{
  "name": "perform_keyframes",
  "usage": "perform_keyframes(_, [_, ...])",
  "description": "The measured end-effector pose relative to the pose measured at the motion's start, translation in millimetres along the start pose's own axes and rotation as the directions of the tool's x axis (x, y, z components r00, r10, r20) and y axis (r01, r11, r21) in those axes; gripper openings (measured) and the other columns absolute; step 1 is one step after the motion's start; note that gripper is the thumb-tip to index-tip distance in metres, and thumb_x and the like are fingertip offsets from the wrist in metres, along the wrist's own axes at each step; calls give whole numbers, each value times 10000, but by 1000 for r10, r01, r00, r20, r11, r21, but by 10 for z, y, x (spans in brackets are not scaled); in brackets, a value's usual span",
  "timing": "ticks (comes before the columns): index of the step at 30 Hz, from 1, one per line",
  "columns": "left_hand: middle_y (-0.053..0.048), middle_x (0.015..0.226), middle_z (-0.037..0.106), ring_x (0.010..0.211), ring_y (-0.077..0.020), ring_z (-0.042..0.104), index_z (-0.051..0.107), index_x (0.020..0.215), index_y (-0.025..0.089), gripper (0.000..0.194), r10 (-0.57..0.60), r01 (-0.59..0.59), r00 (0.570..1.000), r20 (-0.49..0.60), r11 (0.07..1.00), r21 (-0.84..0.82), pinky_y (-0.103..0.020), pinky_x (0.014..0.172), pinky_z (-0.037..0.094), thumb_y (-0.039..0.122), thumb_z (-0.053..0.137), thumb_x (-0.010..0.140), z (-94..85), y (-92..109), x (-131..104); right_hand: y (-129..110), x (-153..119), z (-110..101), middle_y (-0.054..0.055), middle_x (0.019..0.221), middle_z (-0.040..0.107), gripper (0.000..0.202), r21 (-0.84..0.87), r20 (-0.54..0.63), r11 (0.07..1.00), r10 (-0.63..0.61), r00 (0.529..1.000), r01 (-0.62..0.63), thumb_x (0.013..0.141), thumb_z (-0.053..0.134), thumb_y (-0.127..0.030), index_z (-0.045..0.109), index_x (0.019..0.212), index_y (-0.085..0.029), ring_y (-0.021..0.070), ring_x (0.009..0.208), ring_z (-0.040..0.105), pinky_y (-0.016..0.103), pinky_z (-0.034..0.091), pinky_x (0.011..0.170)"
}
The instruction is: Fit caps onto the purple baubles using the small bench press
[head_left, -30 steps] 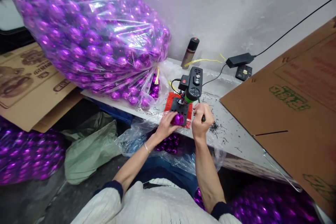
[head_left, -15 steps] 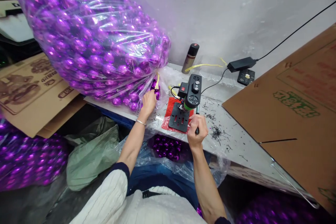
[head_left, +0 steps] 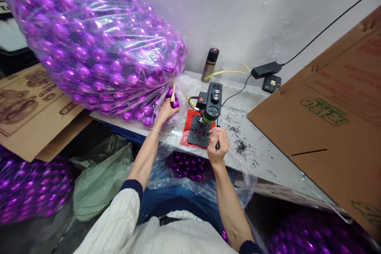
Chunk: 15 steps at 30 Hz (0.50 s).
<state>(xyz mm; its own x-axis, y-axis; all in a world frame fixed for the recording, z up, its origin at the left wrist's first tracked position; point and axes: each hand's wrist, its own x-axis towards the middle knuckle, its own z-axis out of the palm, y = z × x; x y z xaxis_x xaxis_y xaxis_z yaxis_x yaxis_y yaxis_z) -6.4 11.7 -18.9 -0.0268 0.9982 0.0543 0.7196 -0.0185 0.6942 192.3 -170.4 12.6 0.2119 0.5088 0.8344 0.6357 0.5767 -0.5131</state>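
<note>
My left hand [head_left: 167,111] is at the gathered mouth of a big clear bag [head_left: 104,43] full of shiny purple balls. Its thumb and fingers curl about a purple ball [head_left: 174,103] there; the fingertips are partly hidden. My right hand [head_left: 218,145] is wrapped round the black-ended lever [head_left: 218,145] of a small black bench press [head_left: 213,101]. The press has a slotted base plate [head_left: 198,137] on a red sheet [head_left: 185,137]. I see no ball on the plate.
Behind the press stand a spray can [head_left: 210,65] and a black power adapter [head_left: 267,70] with its cable. Dark bits [head_left: 241,147] litter the white table. A cardboard box [head_left: 327,119] borders the right. More purple balls [head_left: 188,165] lie in plastic below the table edge.
My left hand has turned, and its thumb now reaches out beside the purple ball. My right hand stays on the lever. The whole view has shifted slightly.
</note>
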Motion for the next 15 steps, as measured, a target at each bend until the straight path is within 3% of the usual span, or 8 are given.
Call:
perform_keyframes(4, [-136, 1229, 663, 1094, -258, 671, 526, 1296, 163, 681, 89, -134, 987, -133, 913, -386, -372, 966, 521, 326, 834, 711, -138, -11, -239, 9, -5, 3, 12, 735, 583, 270, 14, -2, 1000, -2, 1000, 2, 962, 419, -138, 517, 722, -218, 143, 726, 591, 293, 460, 677])
perform_keyframes(7, [-102, 1231, 661, 1054, -241, 683, 554, 1299, 217, 686, 140, -178, 984, -110, 779, -601, -359, 938, 545, 386, 842, 701, -213, 66, -539, 18, -14, 7, 13, 736, 586, 265, 21, -8, 1000, 10, 1000, -10, 959, 429, -143, 527, 725, -218, 146, 721, 589, 295, 453, 669])
perform_keyframes(11, [-85, 1222, 666, 925, -219, 718, 527, 1344, 273, 793, 105, -19, 993, 56, 600, -800, -353, 844, 593, 426, 884, 653, -145, 174, -974, 25, -19, -1, 18, 737, 591, 265, 18, 0, 1000, 11, 1000, -11, 964, 419, -157, 543, 738, -216, 153, 724, 588, 305, 451, 672])
perform_keyframes(15, [-75, 1068, 718, 858, -222, 749, 509, 1310, 256, 632, -6, 217, 974, 225, 291, -932, -392, 810, 621, 629, 683, 830, 70, 223, -1262, 30, -18, -18, 18, 749, 592, 258, 4, 18, 1000, 7, 1000, -7, 968, 422, -161, 536, 743, -216, 148, 728, 585, 302, 450, 684])
